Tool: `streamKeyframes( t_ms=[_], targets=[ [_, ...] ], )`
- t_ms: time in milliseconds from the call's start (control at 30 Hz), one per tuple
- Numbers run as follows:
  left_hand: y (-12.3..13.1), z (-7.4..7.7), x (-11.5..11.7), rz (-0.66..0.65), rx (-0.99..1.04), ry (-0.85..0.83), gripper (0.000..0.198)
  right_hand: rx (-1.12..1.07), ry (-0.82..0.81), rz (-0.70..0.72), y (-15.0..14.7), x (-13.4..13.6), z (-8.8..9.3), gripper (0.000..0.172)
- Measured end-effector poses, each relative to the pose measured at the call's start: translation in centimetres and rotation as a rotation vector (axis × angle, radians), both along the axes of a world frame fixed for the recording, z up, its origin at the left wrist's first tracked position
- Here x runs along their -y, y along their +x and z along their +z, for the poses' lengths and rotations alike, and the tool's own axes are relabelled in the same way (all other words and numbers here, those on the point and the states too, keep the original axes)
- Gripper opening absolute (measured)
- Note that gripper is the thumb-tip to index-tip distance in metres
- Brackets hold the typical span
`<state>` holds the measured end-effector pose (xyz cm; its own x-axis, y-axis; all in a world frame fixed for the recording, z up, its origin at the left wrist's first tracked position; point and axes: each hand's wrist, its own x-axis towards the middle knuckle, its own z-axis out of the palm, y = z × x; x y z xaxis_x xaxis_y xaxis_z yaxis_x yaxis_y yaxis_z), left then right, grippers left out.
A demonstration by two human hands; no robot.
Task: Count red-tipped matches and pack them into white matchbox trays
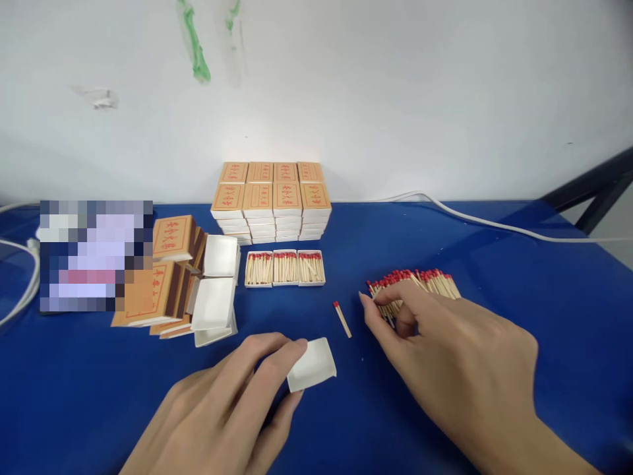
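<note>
My left hand (pixel 232 402) grips a small white matchbox tray (pixel 312 367) by its left side, thumb below and fingers on top. The tray's inside shows bare and white. At the right, my right hand (pixel 455 356) is curled over the near left edge of a pile of red-tipped matches (pixel 438 284). Its thumb and index finger close around some match ends; how many they hold is hidden. Two loose matches (pixel 342 320) lie side by side between my hands. Beyond them stand three trays filled with matches (pixel 285 268) in a row.
Closed orange matchboxes (pixel 271 198) are stacked by the white wall. To the left lie orange matchbox sleeves (pixel 171 237) and several white trays (pixel 213 303), beside a blurred-out flat object (pixel 93 257). A white cable (pixel 475 218) runs along the back of the blue table (pixel 356 422).
</note>
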<state>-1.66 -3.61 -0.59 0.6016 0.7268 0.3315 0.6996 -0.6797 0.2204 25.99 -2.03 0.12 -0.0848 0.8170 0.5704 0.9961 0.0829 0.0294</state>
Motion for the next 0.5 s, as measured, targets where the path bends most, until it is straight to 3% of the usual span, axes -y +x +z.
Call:
streamKeyframes(
  t_ms=[333, 500],
  targets=[
    [-0.05, -0.16, -0.03, -0.006, -0.003, -0.002, 0.037, 0.068, -0.028, -0.02, 0.11, 0.46, -0.19, 0.034],
    [-0.26, 0.0, 0.04, -0.006, -0.021, -0.023, 0.04, 0.041, -0.04, -0.004, 0.11, 0.33, -0.32, 0.026]
  ],
)
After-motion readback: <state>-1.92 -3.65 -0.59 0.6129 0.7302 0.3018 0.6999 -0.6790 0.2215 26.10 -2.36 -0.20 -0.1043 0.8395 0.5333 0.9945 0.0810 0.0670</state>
